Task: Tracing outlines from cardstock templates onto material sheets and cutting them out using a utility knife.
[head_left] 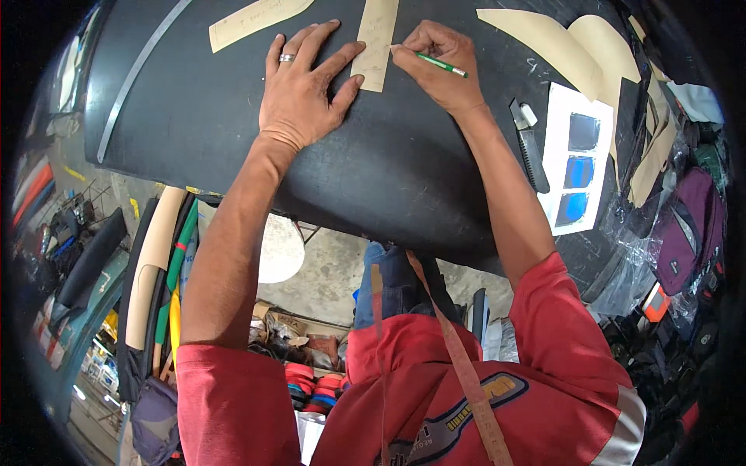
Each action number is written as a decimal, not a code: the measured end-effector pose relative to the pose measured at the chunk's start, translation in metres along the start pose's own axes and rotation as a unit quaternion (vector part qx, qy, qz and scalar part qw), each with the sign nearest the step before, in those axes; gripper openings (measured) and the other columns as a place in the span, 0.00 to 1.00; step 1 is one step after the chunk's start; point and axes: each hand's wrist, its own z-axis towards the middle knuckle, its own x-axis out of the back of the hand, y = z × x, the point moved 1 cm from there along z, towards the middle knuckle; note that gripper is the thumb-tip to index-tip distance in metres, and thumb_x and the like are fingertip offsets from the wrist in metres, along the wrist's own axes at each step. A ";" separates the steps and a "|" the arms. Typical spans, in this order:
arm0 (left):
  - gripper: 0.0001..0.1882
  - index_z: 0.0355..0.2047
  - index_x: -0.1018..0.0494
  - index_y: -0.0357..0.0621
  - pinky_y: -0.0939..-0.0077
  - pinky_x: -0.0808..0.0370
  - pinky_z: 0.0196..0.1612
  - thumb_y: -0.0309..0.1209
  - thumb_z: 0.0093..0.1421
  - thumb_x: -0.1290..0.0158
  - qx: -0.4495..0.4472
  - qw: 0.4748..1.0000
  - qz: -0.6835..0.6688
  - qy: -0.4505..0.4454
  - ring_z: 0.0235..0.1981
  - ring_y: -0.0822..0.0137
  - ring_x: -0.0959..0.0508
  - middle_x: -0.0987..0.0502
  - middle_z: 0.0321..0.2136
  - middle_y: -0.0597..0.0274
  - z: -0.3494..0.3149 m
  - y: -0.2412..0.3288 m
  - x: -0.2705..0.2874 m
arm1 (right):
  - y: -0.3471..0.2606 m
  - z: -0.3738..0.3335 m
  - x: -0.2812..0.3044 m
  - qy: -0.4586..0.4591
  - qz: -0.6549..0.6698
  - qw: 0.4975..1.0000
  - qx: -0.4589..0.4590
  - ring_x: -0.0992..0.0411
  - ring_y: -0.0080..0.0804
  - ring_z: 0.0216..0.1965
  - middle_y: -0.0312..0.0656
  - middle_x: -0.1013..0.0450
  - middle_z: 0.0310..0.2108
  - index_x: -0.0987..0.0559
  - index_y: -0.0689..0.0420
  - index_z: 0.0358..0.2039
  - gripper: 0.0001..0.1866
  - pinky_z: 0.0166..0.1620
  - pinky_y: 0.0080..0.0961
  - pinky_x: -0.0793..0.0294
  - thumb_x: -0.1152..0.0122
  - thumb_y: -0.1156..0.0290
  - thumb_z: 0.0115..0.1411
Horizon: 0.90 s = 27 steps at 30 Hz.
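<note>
A sheet of black material [373, 167] covers the table. My left hand [307, 85] lies on it with fingers spread, a ring on one finger. Its index finger and thumb press the left edge of a tan paper strip [376, 54], whose far end runs out of view. In my right hand [441, 66] is a green pencil [441, 64], pinched with its point at the strip's right edge. Another tan paper pattern piece [256, 21], with handwriting on it, lies beyond my left hand.
A metal ruler [140, 78] lies at the left. On the right are a utility knife [530, 151], a white sheet with dark blue pictures [556, 167], curved tan paper patterns [552, 46] and a purple bag [688, 229]. Fabric rolls [159, 264] stand below left; a tape measure [458, 342] hangs over my shirt.
</note>
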 end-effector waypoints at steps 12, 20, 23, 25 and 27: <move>0.22 0.61 0.19 0.68 0.40 0.48 0.78 0.48 0.67 0.41 0.002 1.000 -0.005 -0.002 0.73 0.56 0.33 0.30 0.70 0.62 -0.001 0.000 0.001 | -0.001 0.002 -0.004 0.052 0.018 0.999 -0.002 0.31 0.15 0.24 0.32 0.26 0.20 0.23 0.60 0.23 0.13 0.30 0.23 0.30 0.26 0.72 0.56; 0.23 0.63 0.21 0.67 0.40 0.49 0.79 0.48 0.68 0.41 0.005 1.000 -0.006 -0.015 0.73 0.57 0.34 0.30 0.70 0.62 0.001 0.002 0.001 | -0.004 0.001 0.003 0.039 0.083 0.995 -0.040 0.29 0.12 0.26 0.30 0.25 0.22 0.20 0.58 0.25 0.12 0.29 0.18 0.31 0.23 0.72 0.59; 0.25 0.64 0.22 0.63 0.40 0.49 0.79 0.49 0.68 0.42 0.021 1.000 -0.003 -0.020 0.73 0.56 0.34 0.31 0.70 0.62 0.002 0.001 0.004 | -0.031 -0.001 0.015 0.062 0.220 0.955 -0.192 0.28 0.13 0.25 0.30 0.23 0.23 0.21 0.56 0.25 0.15 0.27 0.17 0.32 0.20 0.68 0.61; 0.26 0.66 0.24 0.59 0.41 0.48 0.78 0.49 0.70 0.43 0.024 0.999 0.004 -0.031 0.73 0.53 0.33 0.30 0.71 0.62 0.003 0.004 0.007 | -0.033 -0.023 0.034 0.049 0.172 0.950 -0.255 0.28 0.15 0.22 0.32 0.24 0.20 0.20 0.57 0.25 0.20 0.24 0.19 0.34 0.20 0.59 0.63; 0.26 0.66 0.24 0.59 0.41 0.48 0.78 0.49 0.71 0.44 0.017 1.000 0.002 -0.023 0.73 0.53 0.33 0.30 0.71 0.62 0.004 0.005 0.006 | -0.047 -0.035 0.060 0.008 0.090 0.928 -0.362 0.20 0.20 0.25 0.33 0.28 0.16 0.20 0.56 0.21 0.27 0.24 0.20 0.31 0.23 0.49 0.65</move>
